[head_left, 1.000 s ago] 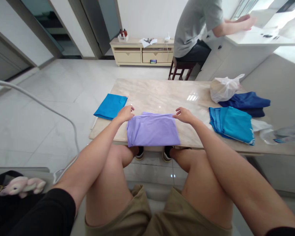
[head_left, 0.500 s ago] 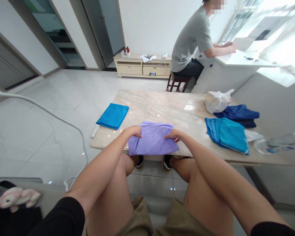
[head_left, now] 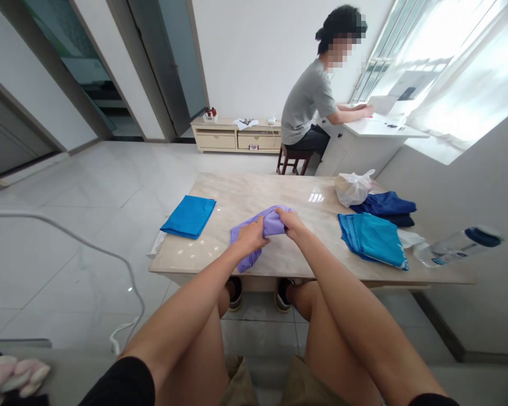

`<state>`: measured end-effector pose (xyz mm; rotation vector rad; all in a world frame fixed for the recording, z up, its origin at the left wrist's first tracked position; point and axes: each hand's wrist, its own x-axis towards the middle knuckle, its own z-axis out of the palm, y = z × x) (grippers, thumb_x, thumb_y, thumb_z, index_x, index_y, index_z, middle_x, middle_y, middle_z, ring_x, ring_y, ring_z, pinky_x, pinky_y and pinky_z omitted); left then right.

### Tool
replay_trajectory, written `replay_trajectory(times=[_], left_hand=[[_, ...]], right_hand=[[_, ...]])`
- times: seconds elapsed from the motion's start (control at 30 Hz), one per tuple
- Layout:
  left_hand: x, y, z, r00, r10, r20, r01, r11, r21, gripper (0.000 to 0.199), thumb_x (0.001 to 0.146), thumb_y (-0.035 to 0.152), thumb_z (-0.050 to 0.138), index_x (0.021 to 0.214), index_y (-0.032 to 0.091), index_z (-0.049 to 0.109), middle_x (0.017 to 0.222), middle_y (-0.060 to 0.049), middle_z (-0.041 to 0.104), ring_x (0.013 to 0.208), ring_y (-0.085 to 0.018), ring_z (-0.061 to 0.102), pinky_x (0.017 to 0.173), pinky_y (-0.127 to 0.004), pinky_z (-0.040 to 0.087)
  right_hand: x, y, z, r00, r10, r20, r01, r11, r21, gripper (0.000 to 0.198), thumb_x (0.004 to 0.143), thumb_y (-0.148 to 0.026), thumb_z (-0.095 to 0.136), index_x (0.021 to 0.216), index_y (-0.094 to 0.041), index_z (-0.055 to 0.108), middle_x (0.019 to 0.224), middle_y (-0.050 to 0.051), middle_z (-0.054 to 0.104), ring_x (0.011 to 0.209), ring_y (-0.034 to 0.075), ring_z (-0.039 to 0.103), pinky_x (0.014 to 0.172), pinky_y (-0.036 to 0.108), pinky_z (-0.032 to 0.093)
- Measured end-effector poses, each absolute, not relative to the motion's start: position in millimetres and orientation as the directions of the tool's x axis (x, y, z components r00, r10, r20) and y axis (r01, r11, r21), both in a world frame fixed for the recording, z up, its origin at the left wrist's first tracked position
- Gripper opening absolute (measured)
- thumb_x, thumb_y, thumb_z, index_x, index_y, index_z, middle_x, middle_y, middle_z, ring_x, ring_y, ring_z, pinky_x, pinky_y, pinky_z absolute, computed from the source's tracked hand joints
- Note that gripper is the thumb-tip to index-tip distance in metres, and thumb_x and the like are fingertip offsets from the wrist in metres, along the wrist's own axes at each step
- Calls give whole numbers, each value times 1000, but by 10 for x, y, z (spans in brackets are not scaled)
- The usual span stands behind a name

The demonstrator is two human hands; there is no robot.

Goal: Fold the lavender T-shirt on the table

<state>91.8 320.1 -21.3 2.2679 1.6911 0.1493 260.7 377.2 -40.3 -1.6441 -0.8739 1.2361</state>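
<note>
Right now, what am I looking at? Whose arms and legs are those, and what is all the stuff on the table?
The camera sits on a person's head and looks down, so the arms and knees are that person's own. The left hand and right hand are both closed on a purple cloth, bunched up between them on a marble table. On the table's left lies a folded blue cloth. On its right are a teal stack, dark blue clothes, a white plastic bag and a water bottle lying down. Farther back, another person sits at a white desk.
</note>
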Motion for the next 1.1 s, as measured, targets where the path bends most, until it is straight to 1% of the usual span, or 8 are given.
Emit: replay_trajectory(times=[0.27,0.47,0.6,0.67,0.77,0.93,1.03,1.1], left_hand=[[878,3436,-130,191,978,78,887,-206,413,26,99,36,65,121,29,77,112,-10,84,107,-35,78,84,-36,53],[683,3608,49,79,974,210,890,-164,425,47,92,8,57,132,27,72,110,-11,84,103,-35,78,84,-37,52],[548,3634,113,82,961,263,882,-193,430,60,87,-1,53,135,28,75,117,-10,85,110,-34,78,92,-37,53],[501,3623,112,86,954,288,870,-213,446,63,86,-2,52,136,26,76,122,-10,84,114,-33,78,96,-37,54],[459,3596,104,98,948,302,866,-230,443,61,87,-1,51,135,24,79,122,-10,85,112,-32,79,98,-38,56],[440,3542,125,252,905,343,772,-402,492,56,88,0,51,127,25,82,122,-6,85,112,-28,80,102,-35,58],[438,3503,164,361,836,414,603,-548,580,60,82,-4,48,125,23,81,125,-4,84,116,-24,79,105,-32,58],[435,3478,194,389,792,471,510,-611,606,63,78,-5,47,123,22,80,125,-3,84,118,-22,78,107,-31,58]], right_hand=[[2698,3643,-55,340,896,-286,-296,-187,-937,21,93,-37,70,106,-25,60,86,-1,63,77,17,67,59,24,58],[2862,3510,99,321,901,-292,-211,-233,-949,15,90,-31,73,96,-23,62,82,0,67,72,17,67,56,25,60],[3044,3398,118,169,913,-371,99,-390,-915,18,94,-34,75,86,-20,66,74,6,73,67,19,72,61,30,64],[3164,3357,69,70,873,-483,430,-463,-775,30,94,-40,78,76,-18,68,66,10,73,62,23,74,60,33,64],[3318,3339,-45,29,855,-519,782,-343,-521,36,89,-43,86,70,-17,71,61,13,73,60,26,75,61,34,62],[3291,3423,-172,-218,957,-192,797,60,-601,26,96,-38,79,112,-18,82,105,15,85,96,30,81,91,39,63],[3155,3464,-173,-277,957,87,770,276,-576,57,92,-40,83,143,-19,71,142,17,74,132,34,70,116,48,53],[3073,3457,-131,-332,932,149,719,352,-599,78,85,-46,89,154,-23,63,157,16,64,146,35,59,123,51,47]])
